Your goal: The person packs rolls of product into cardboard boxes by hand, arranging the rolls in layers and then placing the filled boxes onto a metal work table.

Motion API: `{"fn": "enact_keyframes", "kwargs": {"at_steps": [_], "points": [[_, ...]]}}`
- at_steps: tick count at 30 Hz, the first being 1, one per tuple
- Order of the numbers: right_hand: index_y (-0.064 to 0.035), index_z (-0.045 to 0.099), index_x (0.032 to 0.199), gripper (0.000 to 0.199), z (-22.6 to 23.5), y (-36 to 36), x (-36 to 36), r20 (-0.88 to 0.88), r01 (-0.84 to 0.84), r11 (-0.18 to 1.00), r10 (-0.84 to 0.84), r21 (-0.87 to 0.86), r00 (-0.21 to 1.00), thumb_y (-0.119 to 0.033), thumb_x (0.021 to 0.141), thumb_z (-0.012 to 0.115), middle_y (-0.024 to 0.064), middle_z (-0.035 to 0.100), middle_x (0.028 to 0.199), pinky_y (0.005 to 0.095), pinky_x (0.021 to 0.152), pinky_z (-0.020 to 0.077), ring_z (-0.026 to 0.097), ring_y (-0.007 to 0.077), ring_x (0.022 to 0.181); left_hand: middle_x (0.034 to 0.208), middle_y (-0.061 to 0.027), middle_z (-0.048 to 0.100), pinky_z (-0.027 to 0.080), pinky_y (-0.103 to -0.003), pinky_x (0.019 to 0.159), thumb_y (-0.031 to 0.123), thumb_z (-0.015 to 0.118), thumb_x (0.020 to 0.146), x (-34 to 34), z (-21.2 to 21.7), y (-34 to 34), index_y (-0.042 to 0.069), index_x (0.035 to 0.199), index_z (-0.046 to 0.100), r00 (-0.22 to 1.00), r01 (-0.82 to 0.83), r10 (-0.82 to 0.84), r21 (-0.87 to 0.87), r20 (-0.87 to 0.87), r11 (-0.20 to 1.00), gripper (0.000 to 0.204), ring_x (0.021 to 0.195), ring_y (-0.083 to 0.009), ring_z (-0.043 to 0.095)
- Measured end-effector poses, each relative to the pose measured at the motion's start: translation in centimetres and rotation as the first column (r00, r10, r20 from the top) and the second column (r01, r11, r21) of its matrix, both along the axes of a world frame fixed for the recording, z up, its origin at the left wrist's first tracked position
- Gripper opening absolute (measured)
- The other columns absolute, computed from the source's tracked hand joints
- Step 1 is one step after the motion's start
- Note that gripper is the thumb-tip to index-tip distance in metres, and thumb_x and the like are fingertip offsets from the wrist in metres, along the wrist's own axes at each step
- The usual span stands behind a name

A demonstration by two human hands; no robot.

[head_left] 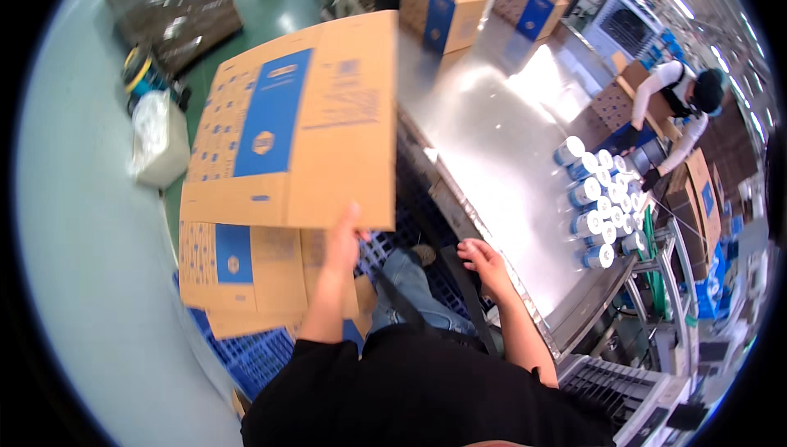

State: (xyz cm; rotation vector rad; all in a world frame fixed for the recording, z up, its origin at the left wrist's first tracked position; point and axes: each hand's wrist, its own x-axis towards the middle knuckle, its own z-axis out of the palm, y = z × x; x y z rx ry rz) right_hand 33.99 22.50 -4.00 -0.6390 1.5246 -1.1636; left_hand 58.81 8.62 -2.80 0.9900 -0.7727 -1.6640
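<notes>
My left hand (pixel 344 238) grips the lower edge of a flat, folded cardboard box (pixel 344 144), brown with a blue printed panel, and holds it up in front of me on the left. More flat cardboard boxes (pixel 275 271) lie beneath it on a blue plastic pallet (pixel 262 361). My right hand (pixel 485 267) holds nothing; its fingers are apart and slightly curled, beside the near edge of the metal table (pixel 500 176). The thumb side of my left hand is hidden in part by the cardboard.
Two open cardboard boxes (pixel 467 17) (pixel 545 9) stand at the table's far end. Several white-and-blue cans (pixel 594 193) are grouped on its right side, where a co-worker (pixel 684 107) in black gloves reaches over. A white bin (pixel 160 144) stands by the left wall.
</notes>
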Motion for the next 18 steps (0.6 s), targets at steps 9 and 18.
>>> {"fn": "enact_keyframes", "kwargs": {"at_steps": [9,18], "points": [[-0.0011,0.044,0.127,0.049,12.6,1.6,-14.1,0.481,0.589,0.598,-0.353,-0.544,0.803,-0.016,0.083,0.061,0.012,0.056,0.12,0.0395,0.094,0.0444,0.055,0.0282,0.109,0.086,-0.005,0.062,0.047,-0.028,0.065,0.018,0.064,0.085,-17.0,0.8,4.8,0.002,0.104,0.06,0.434,0.892,-0.862,-0.261,0.263,0.369,0.025,0.076,-0.0153,0.059],[-0.0018,0.052,0.117,0.047,4.1,7.1,-17.1,0.071,0.644,0.569,-0.719,-0.511,0.692,0.006,0.073,0.067,0.0055,0.057,0.109,0.0341,0.092,0.0425,0.053,0.0193,0.107,0.105,-0.0212,0.059,0.045,-0.042,0.086,0.017,0.065,0.077,-24.1,-0.1,0.0,0.002,0.113,0.054,0.396,0.894,-0.304,-0.289,0.866,0.342,0.041,0.098,-0.0387,0.056]]}}
